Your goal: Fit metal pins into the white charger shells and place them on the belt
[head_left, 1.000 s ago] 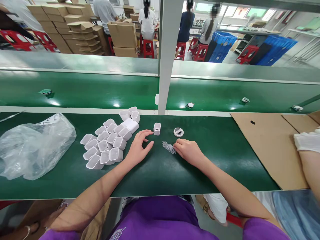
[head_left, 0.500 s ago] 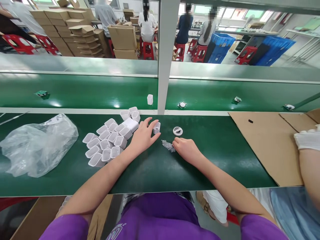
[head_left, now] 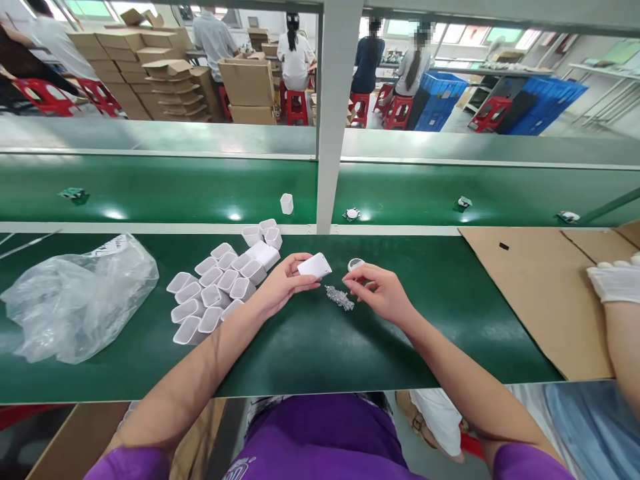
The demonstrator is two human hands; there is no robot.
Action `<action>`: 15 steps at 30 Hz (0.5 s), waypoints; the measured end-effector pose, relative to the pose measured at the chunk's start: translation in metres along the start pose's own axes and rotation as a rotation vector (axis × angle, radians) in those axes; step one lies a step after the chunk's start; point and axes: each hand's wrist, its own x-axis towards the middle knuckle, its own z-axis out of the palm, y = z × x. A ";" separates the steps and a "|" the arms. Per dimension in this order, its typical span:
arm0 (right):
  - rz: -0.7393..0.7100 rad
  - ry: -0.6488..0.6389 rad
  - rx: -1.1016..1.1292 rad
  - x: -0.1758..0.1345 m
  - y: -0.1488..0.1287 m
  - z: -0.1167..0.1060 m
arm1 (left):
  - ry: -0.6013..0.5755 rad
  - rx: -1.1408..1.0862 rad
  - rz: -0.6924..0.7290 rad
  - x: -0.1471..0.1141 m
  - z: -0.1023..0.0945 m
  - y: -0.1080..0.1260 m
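Observation:
My left hand [head_left: 293, 281] grips a white plastic housing [head_left: 315, 266], which is tilted on its side with its long face up. My right hand [head_left: 376, 291] is closed in a pinch just right of a small pile of clear little pieces [head_left: 340, 298]; whatever sits between its fingertips is too small to make out. Behind those fingers lies a round white part [head_left: 355, 264], partly covered by the hand. Left of my left hand, several open white housings [head_left: 211, 295] stand in a tight cluster on the green table [head_left: 300, 353].
A clear plastic bag [head_left: 80, 300] lies at the left. Flat cardboard [head_left: 540, 293] covers the right side, near another person's gloved hand [head_left: 617, 280]. Beyond a metal post [head_left: 330, 120], a green belt [head_left: 200, 187] carries a white housing [head_left: 287, 204] and several small circuit parts.
My left hand has closed on the white housing and tipped it over from upright. My right hand has drawn up off the pile. Parts on the belt have shifted left.

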 end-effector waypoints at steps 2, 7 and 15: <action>0.042 0.071 0.260 0.005 -0.009 0.007 | -0.013 -0.126 -0.019 -0.008 0.005 -0.004; 0.092 0.222 0.444 0.006 -0.019 0.035 | 0.015 -0.170 0.039 -0.019 0.016 -0.021; 0.009 0.335 0.235 -0.002 -0.017 0.043 | 0.034 0.076 0.071 -0.032 0.015 -0.029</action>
